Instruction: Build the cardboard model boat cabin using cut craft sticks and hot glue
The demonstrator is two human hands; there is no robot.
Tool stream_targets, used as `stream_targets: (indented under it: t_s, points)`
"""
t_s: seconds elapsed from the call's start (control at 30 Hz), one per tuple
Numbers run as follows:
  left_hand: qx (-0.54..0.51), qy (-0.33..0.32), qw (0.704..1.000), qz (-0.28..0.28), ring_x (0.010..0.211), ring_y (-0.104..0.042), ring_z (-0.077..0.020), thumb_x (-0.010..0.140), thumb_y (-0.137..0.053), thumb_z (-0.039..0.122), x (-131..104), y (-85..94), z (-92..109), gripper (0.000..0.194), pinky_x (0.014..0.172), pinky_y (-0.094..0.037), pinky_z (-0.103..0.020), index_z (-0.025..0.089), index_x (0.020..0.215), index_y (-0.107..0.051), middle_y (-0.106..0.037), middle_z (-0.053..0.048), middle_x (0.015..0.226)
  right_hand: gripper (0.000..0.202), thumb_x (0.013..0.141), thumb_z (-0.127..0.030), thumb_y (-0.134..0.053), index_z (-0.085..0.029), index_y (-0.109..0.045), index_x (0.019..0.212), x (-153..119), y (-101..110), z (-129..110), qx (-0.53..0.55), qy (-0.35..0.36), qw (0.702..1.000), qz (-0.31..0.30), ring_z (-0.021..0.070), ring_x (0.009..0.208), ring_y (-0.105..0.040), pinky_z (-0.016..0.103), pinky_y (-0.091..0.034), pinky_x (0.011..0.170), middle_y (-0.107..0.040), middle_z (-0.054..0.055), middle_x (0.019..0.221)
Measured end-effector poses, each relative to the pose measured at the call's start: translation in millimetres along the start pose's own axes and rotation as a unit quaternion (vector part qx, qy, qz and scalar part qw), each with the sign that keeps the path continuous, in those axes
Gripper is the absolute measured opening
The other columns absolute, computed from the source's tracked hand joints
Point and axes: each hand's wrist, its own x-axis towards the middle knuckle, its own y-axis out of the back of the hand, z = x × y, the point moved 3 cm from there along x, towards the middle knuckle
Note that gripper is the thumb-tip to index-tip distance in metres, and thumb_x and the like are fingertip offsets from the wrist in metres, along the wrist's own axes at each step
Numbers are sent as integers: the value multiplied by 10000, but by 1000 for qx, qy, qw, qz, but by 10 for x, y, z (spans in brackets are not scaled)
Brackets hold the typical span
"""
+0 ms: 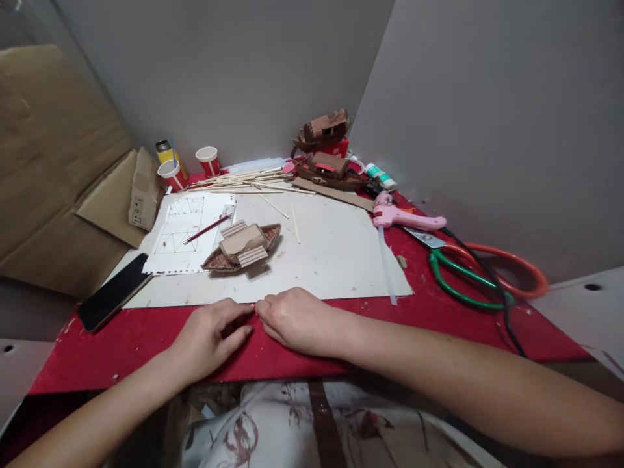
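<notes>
My left hand (pixel 214 335) rests on the red tabletop, holding nothing, with thumb and forefinger apart. Its forefinger reaches to the fingers of my right hand (pixel 295 322), near the front edge of a white board. My right hand lies palm down with fingers curled under; whatever they hold, if anything, is hidden. Just beyond both hands, a small model boat (pixel 242 247) of cardboard and thin sticks sits on the white board (pixel 336 253), untouched. Behind it a dark red pencil (pixel 207 229) lies across a paper drawing (pixel 178 244) of ruled shapes.
A phone (pixel 114 292) lies at left, beside cardboard (pixel 58 169). Paper cups (pixel 208 161) and thin wooden sticks (pixel 244 179) are at the back, with two brown model boats (pixel 329 170). At right lie a pink glue gun (pixel 407 218), scissors (pixel 463 279) and a black cable (pixel 502 305).
</notes>
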Motion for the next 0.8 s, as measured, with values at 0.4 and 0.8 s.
stream_targets:
  t_s: [0.4, 0.8]
  points:
    - [29, 31, 999, -30, 894, -678, -194, 907, -581, 202, 125, -129, -59, 171, 798, -511, -305, 194, 1032, -697, -743, -49, 971, 157, 923, -197, -504, -140, -643, 879, -80, 73, 78, 99, 47, 994, -19, 182, 677, -618, 284, -382, 628, -723, 84, 822]
    - [70, 20, 997, 21, 814, -660, -191, 918, -589, 264, 136, -238, -32, 147, 713, -491, -293, 179, 956, -703, -721, -63, 899, 320, 1022, -274, -365, -183, -529, 764, -600, -33, 160, 191, -16, 980, 56, 135, 605, -490, 257, -340, 585, -601, 24, 693]
